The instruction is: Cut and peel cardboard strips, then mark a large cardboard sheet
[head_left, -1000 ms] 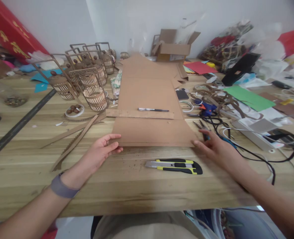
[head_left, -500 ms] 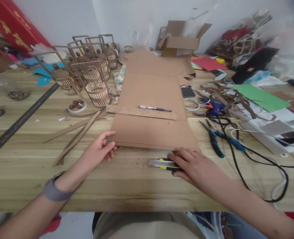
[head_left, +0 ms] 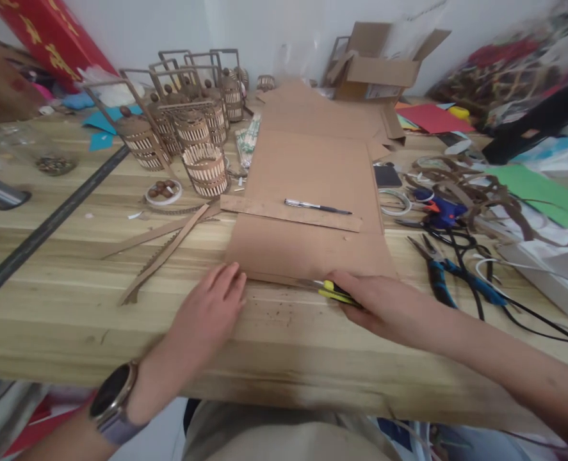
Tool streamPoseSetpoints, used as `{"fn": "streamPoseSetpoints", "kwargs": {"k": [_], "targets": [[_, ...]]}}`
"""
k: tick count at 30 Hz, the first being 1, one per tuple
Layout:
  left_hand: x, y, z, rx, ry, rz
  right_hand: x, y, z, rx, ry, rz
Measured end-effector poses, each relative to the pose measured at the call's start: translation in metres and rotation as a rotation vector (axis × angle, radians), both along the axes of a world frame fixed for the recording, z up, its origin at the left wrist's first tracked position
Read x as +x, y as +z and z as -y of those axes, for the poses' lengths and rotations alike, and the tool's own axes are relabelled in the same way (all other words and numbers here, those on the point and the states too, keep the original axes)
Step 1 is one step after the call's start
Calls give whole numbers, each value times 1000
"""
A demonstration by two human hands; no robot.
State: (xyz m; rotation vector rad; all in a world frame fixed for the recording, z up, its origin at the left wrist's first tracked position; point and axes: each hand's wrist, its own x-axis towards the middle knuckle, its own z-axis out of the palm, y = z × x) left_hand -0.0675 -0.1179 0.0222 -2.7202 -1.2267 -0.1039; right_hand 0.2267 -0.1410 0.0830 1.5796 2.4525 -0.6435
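Note:
A large brown cardboard sheet (head_left: 312,253) lies flat on the wooden table, its near edge in front of me. My left hand (head_left: 212,304) rests palm down at the sheet's near left corner, fingers stretched out and gripping nothing. In my right hand (head_left: 377,304) is a yellow and black utility knife (head_left: 334,291), its blade pointing left along the near edge of the cardboard. Whether the blade touches the board I cannot tell. Across the sheet lie a narrow cardboard strip (head_left: 264,209) and a pen (head_left: 317,207).
Small bamboo lanterns (head_left: 205,169) and a ring of brown beads (head_left: 163,191) stand at the left, near cut cardboard strips (head_left: 171,253). On the right are pliers (head_left: 440,269), a blue glue gun (head_left: 444,211) and black cables. An open carton (head_left: 380,70) stands behind.
My left hand has turned palm down onto the cardboard's corner. The knife in my right hand has moved up from the table to the near edge. The view has shifted slightly.

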Motion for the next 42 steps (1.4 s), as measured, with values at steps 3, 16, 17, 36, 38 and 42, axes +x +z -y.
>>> {"fn": "streamPoseSetpoints", "kwargs": {"k": [3, 16, 17, 36, 38, 42], "targets": [[6, -15, 11, 31, -60, -54, -18, 5, -23, 28, -8, 95], [10, -11, 1, -62, 8, 29, -79, -8, -59, 250, 256, 321], [9, -11, 1, -66, 10, 32, -79, -7, -60, 251, 262, 328], [9, -11, 6, -90, 34, -31, -104, 25, -59, 146, 368, 464], [10, -12, 7, -79, 41, -38, -99, 24, -59, 146, 374, 465], [11, -14, 7, -73, 54, -41, -84, 18, -56, 192, 365, 490]]}}
